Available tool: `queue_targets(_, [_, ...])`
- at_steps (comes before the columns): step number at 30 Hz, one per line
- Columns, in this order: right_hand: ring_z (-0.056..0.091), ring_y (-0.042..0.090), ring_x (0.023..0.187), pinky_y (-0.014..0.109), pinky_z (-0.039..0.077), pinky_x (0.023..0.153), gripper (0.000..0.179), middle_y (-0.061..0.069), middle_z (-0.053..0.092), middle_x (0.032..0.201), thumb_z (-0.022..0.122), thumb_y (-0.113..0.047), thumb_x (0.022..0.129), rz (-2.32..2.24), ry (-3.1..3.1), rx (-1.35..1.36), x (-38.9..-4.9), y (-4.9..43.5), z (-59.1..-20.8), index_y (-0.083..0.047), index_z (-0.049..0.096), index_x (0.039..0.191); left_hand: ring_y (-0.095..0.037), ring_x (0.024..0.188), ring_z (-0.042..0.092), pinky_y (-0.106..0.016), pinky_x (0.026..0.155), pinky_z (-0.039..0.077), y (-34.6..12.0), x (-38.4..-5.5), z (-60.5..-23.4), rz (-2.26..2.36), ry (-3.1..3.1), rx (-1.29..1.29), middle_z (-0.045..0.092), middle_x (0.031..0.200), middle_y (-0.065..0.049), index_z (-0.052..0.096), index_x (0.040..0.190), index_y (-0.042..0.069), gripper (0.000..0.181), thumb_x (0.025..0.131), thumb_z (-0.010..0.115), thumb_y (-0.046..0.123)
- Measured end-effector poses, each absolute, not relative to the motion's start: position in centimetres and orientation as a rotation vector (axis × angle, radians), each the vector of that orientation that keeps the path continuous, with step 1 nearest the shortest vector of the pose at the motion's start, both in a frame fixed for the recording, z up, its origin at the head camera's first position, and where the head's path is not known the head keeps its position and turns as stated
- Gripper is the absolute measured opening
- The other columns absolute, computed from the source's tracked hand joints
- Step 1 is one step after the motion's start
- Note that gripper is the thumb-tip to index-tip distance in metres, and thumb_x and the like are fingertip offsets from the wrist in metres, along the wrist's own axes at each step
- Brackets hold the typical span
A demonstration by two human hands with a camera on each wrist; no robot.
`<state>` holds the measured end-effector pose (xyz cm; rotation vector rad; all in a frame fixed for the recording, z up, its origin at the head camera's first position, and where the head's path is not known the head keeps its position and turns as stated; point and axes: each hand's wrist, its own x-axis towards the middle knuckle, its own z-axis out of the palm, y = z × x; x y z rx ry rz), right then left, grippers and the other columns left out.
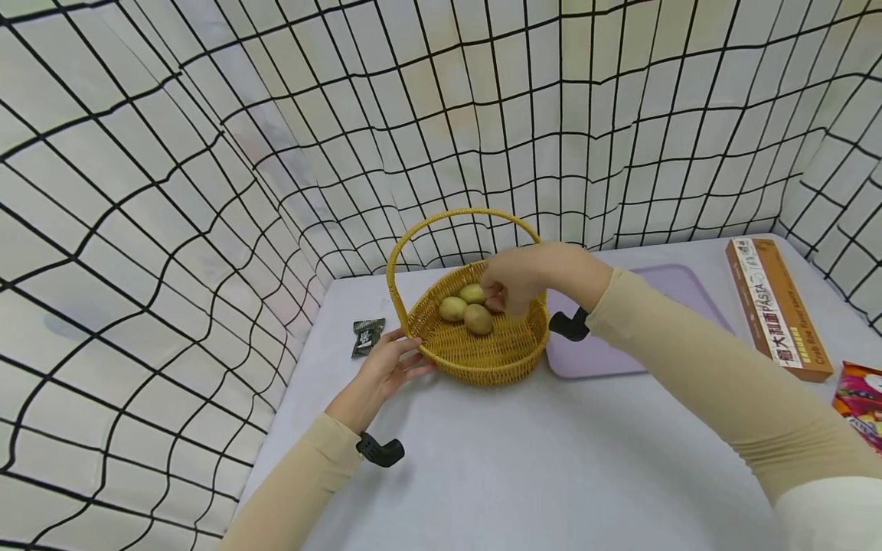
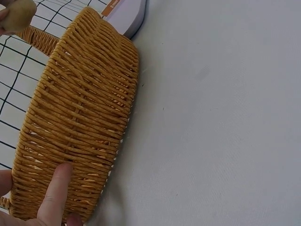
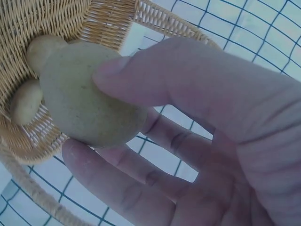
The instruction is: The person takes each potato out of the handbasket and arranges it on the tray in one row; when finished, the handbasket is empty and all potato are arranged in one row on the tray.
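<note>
Potato (image 3: 80,103) grasped in fingers of right hand (image 1: 520,277), over wicker basket (image 1: 485,373). Other potatoes (image 1: 452,308) lie inside. Left hand (image 1: 393,366) grips basket's near-left rim. On tabletop (image 1: 517,459): black packet (image 1: 367,337) left; lilac tray (image 1: 586,356), pasta box (image 1: 779,306) right.

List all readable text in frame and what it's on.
"PASTA": long box, white panel
"意大利面": same panel
"Crab Roe": same box, orange side; words after it too small to be sure
Red packet at right edge: printed, too blurred to read
Black packet on the left: light lettering, too small to read
</note>
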<state>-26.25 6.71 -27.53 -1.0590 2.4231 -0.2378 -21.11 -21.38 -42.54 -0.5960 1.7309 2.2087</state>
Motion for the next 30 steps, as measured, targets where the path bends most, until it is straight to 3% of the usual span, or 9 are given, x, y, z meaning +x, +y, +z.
queue_targets(8, [0.05,0.019,0.089,0.027,0.043,0.069,0.021,0.005,0.054,0.104,0.065,0.004,0.077,-0.22,2.475,-1.083,-25.7,9.3,-26.7,-0.013,0.065,0.089,-0.044,0.147,0.038,-0.057,0.107,0.051,-21.3,-21.3,-42.7,2.205,1.727,-0.593,0.033,0.16,-0.023,0.015,0.165,0.011,0.075,0.103,0.056,0.003])
queue_targets(16, [0.051,0.019,0.086,0.029,0.043,0.069,0.017,0.006,0.055,0.098,0.064,0.002,0.079,-0.284,2.503,-1.164,-25.8,12.5,-26.9,-0.014,0.064,0.085,-0.043,0.147,0.037,-0.057,0.106,0.051,-21.3,-21.3,-42.6,2.206,1.715,-0.607,0.032,0.16,-0.022,0.014,0.165,0.012,0.076,0.103,0.056,0.002])
queue_targets(27, [0.055,0.021,0.09,0.032,0.046,0.074,0.019,0.005,0.056,0.101,0.072,0.0,0.079,-0.411,2.502,-1.011,-26.5,16.8,-29.3,-0.015,0.067,0.09,-0.045,0.148,0.036,-0.06,0.112,0.046,-21.4,-21.2,-42.7,2.215,1.706,-0.564,0.029,0.161,-0.025,0.012,0.165,0.008,0.075,0.104,0.054,0.002])
queue_targets(30, [0.058,0.023,0.1,0.034,0.05,0.081,0.02,0.005,0.056,0.106,0.074,-0.001,0.08,-0.464,2.49,-0.964,-26.9,17.7,-30.4,-0.015,0.067,0.093,-0.045,0.148,0.037,-0.06,0.112,0.046,-21.4,-21.1,-42.7,2.215,1.709,-0.566,0.03,0.161,-0.025,0.012,0.165,0.009,0.074,0.104,0.054,0.003])
